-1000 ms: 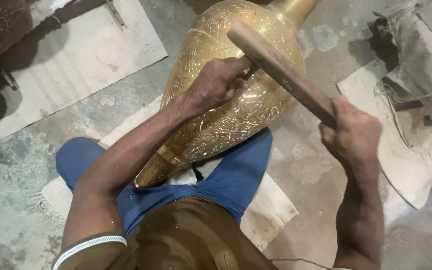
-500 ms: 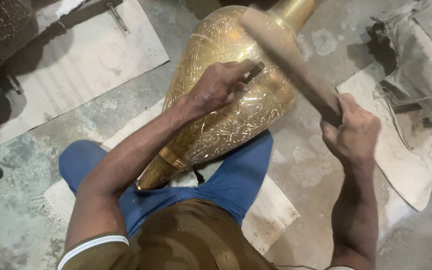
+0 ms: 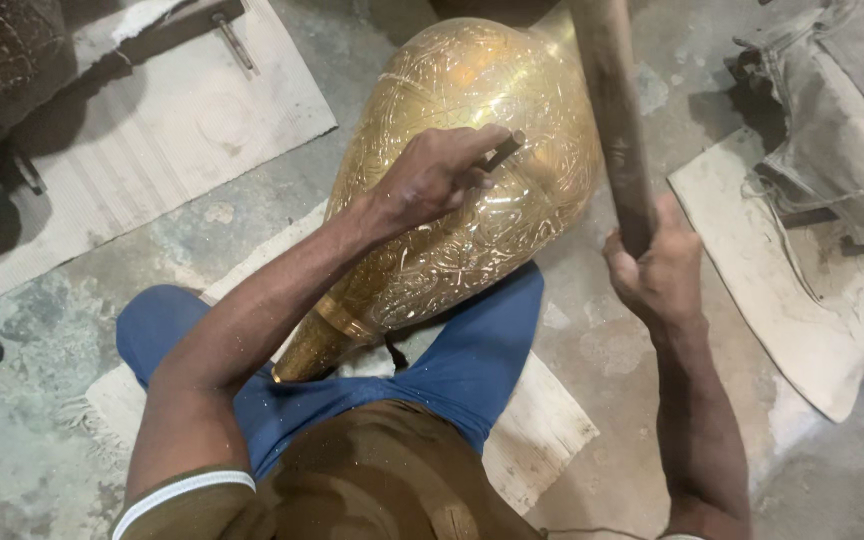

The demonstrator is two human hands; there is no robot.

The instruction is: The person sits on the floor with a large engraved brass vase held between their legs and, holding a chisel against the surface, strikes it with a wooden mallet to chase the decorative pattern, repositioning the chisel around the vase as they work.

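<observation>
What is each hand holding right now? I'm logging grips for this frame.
Left hand: closed on a thin dark chisel set against the brass vase.
Right hand: closed around the wooden mallet.

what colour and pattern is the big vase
Golden brass vase, covered in fine engraved scrollwork; shows best in the head view.

The floor (image 3: 252, 215) was rough grey concrete, stained and dusty. A pale ribbed mat (image 3: 152, 130) lay at upper left, a worn board (image 3: 782, 290) at right, grey cloth (image 3: 842, 110) bunched beyond it. Light was dim and even.
</observation>
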